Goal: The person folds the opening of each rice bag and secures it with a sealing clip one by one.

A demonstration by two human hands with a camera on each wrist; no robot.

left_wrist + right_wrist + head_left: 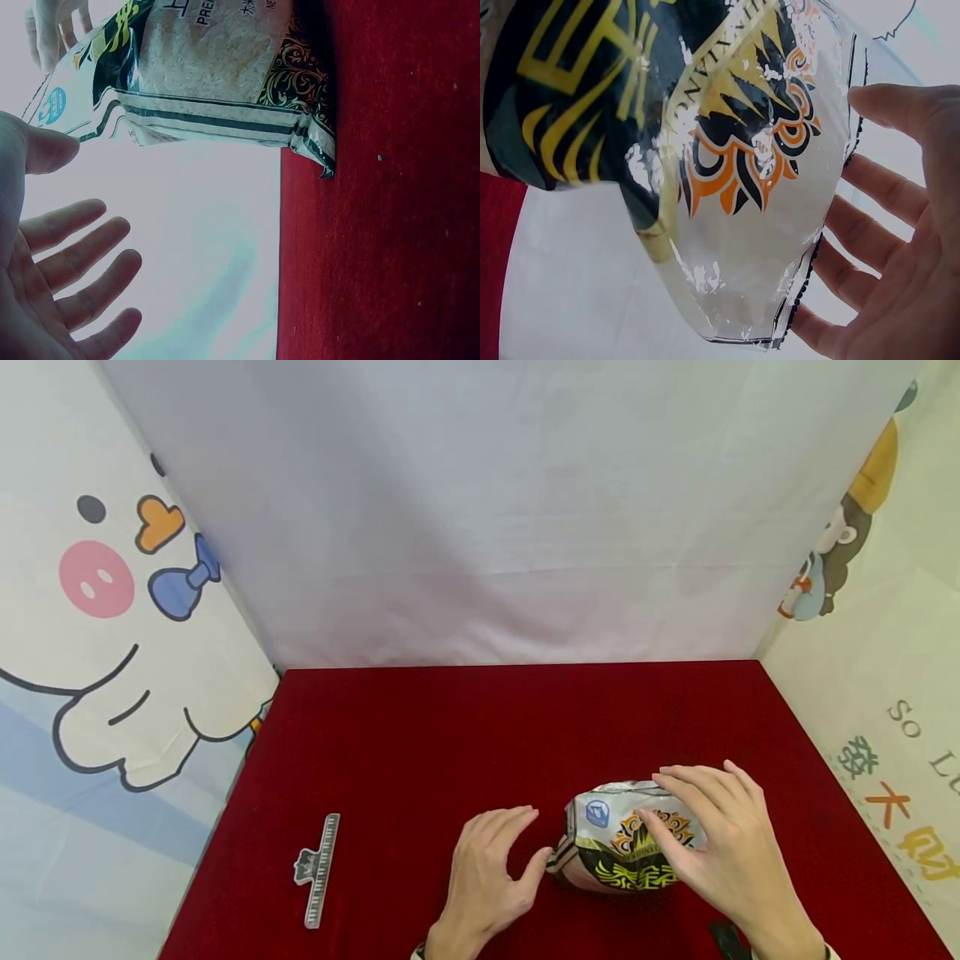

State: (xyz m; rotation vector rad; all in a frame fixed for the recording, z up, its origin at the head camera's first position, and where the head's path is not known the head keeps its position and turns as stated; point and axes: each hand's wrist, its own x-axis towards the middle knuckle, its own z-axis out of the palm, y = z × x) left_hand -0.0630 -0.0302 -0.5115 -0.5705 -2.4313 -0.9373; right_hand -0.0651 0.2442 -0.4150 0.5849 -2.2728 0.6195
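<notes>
At nine o'clock, a pale cloth with a cartoon bird (146,552) hangs alongside a red table (450,735). Toward seven o'clock on the table lies a clip (320,872) marked like piano keys, well apart from both hands and untouched.

At six o'clock is the left hand (487,872), its thumb and fingers loosely curved and parted in a wide C, with nothing held. The thumb tip comes right up to the bag's left side; whether it touches, I cannot tell.

Between four and five o'clock stands the bag (618,847), upright on the table, silvery at the top and dark lower down. White rice (214,67) shows through its clear window.

At four o'clock, the right hand (723,831) arches about the bag's top right corner, thumb to the front, fingers along the top edge. They are spread well apart and not clenched; light contact is possible, but no firm hold shows. Below, near half past four, a dark item (726,941) sits partly hidden by the wrist.

The step in hand seems to be handling the bag from both sides, either taking hold or letting go. Gripping would call for the right fingers to pinch the top while the left steadies the side.
</notes>
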